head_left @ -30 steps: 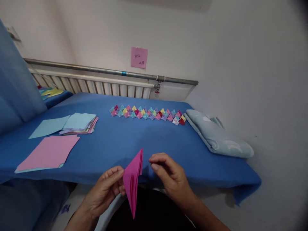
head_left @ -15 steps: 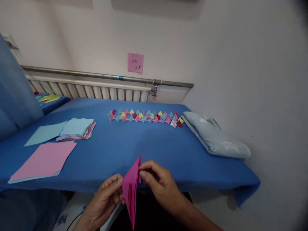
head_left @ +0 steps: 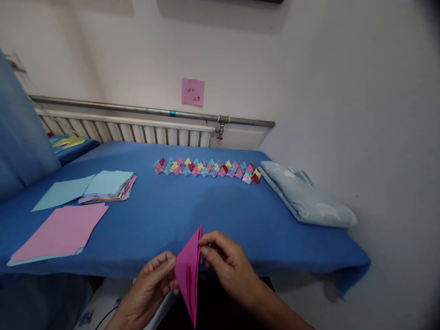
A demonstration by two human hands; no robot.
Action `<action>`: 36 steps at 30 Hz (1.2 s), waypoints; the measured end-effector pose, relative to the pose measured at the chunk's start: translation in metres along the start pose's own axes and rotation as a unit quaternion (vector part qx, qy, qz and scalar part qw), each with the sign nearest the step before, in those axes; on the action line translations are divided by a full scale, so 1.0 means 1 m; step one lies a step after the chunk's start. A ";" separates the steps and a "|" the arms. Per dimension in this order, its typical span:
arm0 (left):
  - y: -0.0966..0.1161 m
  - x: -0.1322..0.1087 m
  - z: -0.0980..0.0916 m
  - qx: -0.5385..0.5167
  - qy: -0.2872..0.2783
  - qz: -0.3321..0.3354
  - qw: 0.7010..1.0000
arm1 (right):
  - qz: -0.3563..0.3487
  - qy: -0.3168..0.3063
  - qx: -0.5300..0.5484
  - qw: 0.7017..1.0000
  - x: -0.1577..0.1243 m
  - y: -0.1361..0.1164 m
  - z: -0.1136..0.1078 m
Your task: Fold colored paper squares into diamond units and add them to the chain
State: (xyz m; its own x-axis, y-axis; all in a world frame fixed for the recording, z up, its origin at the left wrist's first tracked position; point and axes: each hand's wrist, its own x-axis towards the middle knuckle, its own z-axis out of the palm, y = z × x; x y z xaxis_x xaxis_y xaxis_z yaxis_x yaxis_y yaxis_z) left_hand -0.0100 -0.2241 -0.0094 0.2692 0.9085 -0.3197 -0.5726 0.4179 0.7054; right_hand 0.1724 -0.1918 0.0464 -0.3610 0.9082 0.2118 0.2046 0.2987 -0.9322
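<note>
Between both hands point(head_left: 154, 280) is folded magenta paper point(head_left: 184, 266).

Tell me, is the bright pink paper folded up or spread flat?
Folded. The bright pink paper shows stacked layers and a pointed shape, with the left hand holding one side and the right hand at another.

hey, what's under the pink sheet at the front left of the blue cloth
Light blue paper peeks out along the near edge of the pink sheet. Most of it is covered, so I can't tell how many sheets lie underneath.
</note>
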 end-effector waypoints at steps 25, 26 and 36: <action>0.005 0.001 0.022 0.194 0.107 0.061 0.973 | -0.016 -0.025 -0.153 0.988 0.001 0.034 0.012; 0.005 0.000 0.024 0.214 0.103 0.073 0.969 | -0.035 -0.025 -0.180 0.983 0.002 0.034 0.012; 0.002 0.009 0.036 0.402 0.176 0.178 0.881 | -0.111 -0.072 -0.285 0.949 0.003 0.031 0.017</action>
State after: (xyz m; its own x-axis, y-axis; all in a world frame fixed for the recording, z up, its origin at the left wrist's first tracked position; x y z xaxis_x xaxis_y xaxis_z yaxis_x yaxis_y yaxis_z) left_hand 0.0191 -0.2157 0.0117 -0.1544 0.9859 -0.0638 0.1985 0.0942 0.9756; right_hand 0.1617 -0.1846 0.0131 -0.5645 0.7673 0.3044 0.5530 0.6253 -0.5507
